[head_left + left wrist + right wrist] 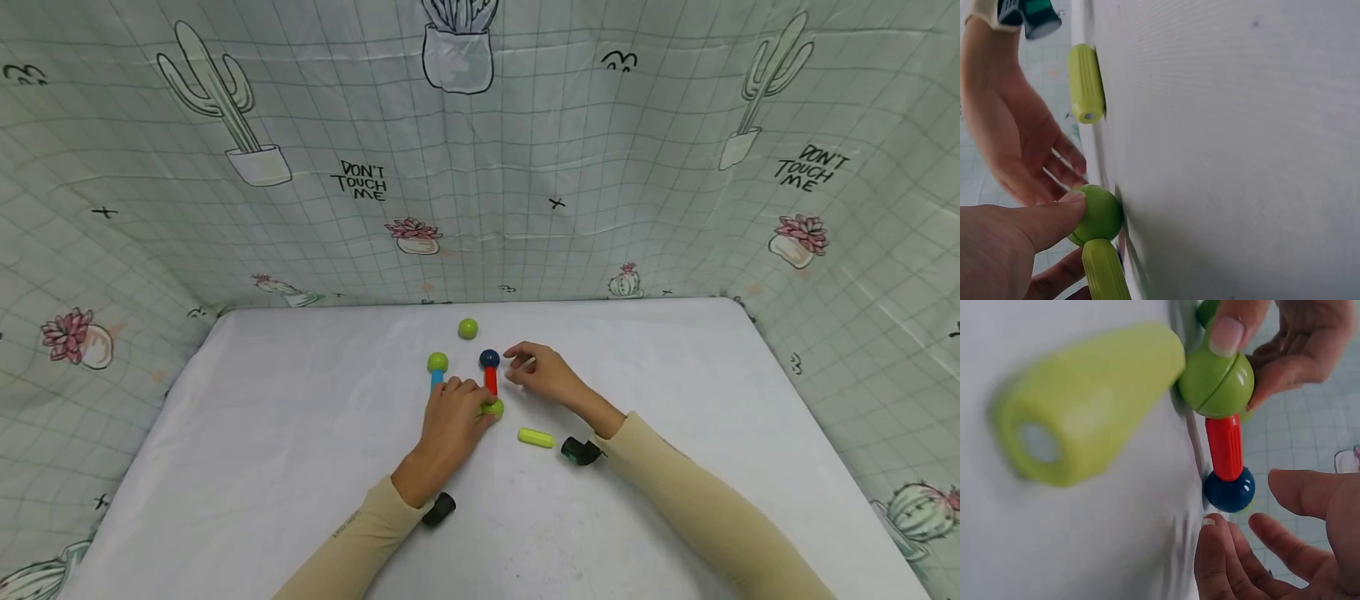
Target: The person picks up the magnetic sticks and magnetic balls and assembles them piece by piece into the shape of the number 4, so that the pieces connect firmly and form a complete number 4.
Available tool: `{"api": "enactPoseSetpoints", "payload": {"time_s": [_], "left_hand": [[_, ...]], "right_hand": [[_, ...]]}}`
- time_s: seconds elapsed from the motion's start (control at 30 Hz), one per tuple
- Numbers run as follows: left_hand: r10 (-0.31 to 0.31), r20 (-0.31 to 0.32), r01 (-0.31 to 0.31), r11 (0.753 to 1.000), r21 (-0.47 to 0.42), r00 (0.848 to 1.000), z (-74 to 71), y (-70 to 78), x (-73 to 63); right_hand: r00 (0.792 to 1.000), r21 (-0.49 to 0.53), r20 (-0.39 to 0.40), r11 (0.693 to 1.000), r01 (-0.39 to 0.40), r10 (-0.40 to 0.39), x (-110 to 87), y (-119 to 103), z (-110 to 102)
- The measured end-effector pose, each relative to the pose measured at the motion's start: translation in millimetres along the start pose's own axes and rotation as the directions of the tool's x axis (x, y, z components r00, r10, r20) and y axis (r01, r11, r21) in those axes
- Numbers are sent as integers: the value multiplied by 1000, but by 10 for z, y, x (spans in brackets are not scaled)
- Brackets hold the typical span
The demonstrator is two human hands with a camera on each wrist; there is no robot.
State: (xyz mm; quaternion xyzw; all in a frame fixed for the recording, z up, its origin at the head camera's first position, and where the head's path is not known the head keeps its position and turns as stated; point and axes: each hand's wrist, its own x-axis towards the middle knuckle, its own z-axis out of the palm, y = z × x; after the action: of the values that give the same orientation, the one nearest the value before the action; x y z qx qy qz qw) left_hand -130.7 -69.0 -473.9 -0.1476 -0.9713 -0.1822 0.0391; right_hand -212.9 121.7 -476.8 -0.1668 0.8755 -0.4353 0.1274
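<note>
Pinching a green ball (494, 408) near the middle of the tabletop (262, 417), the left hand (453, 417) has its fingers clamped on it; a red stick (491, 381) runs from there to a blue ball (489, 359). Just beside that, the right hand (547, 372) holds its fingers apart. A yellow-green stick (536, 437) lies nearby. Behind, on the backdrop (525, 150), a printed pot (457, 62) holds a drawn plant (461, 15).
</note>
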Motion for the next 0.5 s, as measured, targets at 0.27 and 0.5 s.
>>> {"api": "enactPoseSetpoints", "payload": {"time_s": [0.27, 0.5], "left_hand": [[19, -12, -19, 1000, -5, 1000, 6, -62, -7], [56, -49, -56, 998, 4, 997, 1, -68, -14]], "right_hand": [[994, -76, 76, 994, 83, -77, -432, 62, -43], [991, -147, 102, 984, 101, -87, -720, 74, -13]]}}
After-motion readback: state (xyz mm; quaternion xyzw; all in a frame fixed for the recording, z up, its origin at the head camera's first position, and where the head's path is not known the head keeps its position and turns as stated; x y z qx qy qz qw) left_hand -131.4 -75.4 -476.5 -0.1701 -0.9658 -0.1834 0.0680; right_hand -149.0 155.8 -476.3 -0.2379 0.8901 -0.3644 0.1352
